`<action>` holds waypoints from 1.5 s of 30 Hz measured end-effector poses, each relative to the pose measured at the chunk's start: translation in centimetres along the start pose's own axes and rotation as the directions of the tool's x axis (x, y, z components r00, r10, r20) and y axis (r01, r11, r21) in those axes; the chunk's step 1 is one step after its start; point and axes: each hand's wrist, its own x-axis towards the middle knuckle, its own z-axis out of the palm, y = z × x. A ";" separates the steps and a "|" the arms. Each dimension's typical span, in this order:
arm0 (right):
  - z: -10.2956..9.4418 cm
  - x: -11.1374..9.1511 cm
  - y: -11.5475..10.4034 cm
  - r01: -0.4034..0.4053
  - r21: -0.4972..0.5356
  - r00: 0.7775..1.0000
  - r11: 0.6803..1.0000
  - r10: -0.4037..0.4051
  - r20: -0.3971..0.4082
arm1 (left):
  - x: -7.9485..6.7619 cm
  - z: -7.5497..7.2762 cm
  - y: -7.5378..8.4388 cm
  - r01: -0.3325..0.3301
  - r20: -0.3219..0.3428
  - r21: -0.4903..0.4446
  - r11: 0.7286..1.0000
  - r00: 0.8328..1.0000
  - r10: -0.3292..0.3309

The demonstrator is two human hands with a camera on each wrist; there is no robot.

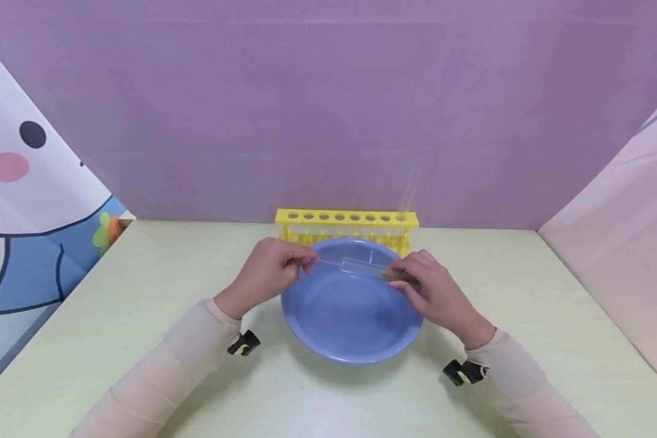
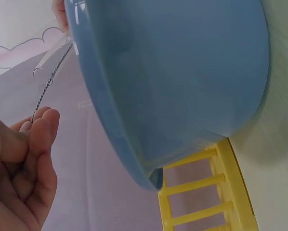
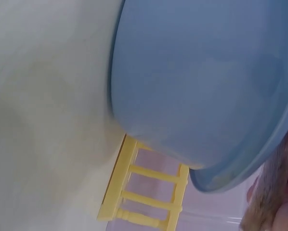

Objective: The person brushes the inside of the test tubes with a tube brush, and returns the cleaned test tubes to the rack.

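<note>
My left hand (image 1: 267,272) pinches the end of a test tube brush's twisted wire handle (image 2: 51,79) between thumb and fingers. The wire runs into the mouth of a clear glass test tube (image 1: 362,266), which lies nearly level over a blue plastic basin (image 1: 350,358). Around the tube's right part, my right hand (image 1: 437,293) curls its fingers and thumb. Inside that gripped part show the brush's brown bristles (image 3: 270,187). Both hands are above the basin's rim, one on each side.
Behind the basin stands a yellow test tube rack (image 1: 347,218) with a row of holes. Another clear test tube (image 1: 410,190) leans in its right end hole. The pale table (image 1: 197,255) ends at a purple backdrop (image 1: 328,109).
</note>
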 end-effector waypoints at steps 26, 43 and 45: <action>-1.6 -0.5 1.4 0.015 0.016 0.987 1.000 -0.017 0.162 | -1.2 -0.9 -1.5 -0.167 -0.141 0.246 0.955 0.968 0.206; -3.1 -0.7 1.6 -0.133 0.183 0.936 0.974 0.063 0.346 | -2.3 -1.4 -3.0 -0.279 -0.228 0.361 0.890 0.899 0.375; -3.2 -0.8 1.7 -0.132 0.195 0.934 0.972 0.057 0.352 | -2.3 -1.4 -3.1 -0.284 -0.238 0.366 0.886 0.892 0.384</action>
